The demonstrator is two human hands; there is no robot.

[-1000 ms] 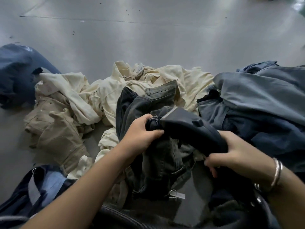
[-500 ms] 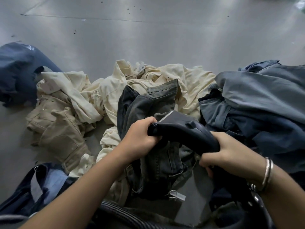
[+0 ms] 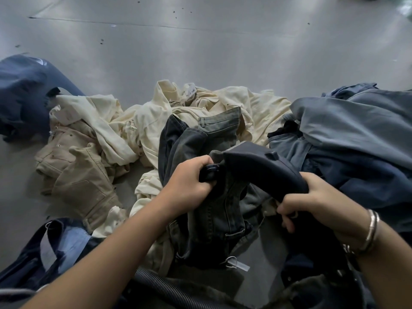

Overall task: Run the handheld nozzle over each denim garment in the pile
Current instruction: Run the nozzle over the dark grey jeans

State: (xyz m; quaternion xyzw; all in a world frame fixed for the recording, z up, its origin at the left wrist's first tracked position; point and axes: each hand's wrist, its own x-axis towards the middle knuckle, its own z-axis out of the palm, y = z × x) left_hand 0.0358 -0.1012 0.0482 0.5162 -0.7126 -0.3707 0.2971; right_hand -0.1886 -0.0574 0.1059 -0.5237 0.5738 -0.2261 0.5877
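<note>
Nozzle (image 3: 263, 168): dark, handheld, centre of view, pressed onto grey-black jeans (image 3: 214, 210), mouth facing away toward the pile.
Right hand (image 3: 312, 201): fingers (image 3: 287, 210) curled round the rear grip of the nozzle.
Left hand (image 3: 189, 186): fingers closed on a bunched fold of the jeans just beside the nozzle front, holding cloth taut.
Hose (image 3: 169, 288): ribbed, dark, running along the bottom edge under the forearms.
Pile, left: cream garments (image 3: 142, 121) and tan trousers (image 3: 82, 175), heaped, touching the jeans.
Pile, right: blue denim garments (image 3: 356, 139), stacked, close against the nozzle.
Outliers: navy garment (image 3: 26, 94) far left; another dark blue piece (image 3: 51, 248) lower left.
Surface: grey counter (image 3: 200, 52).
Progress (judged): one garment under treatment; no sorted done-stack evident, so finished count cannot be told; most of the pile apparently left.
</note>
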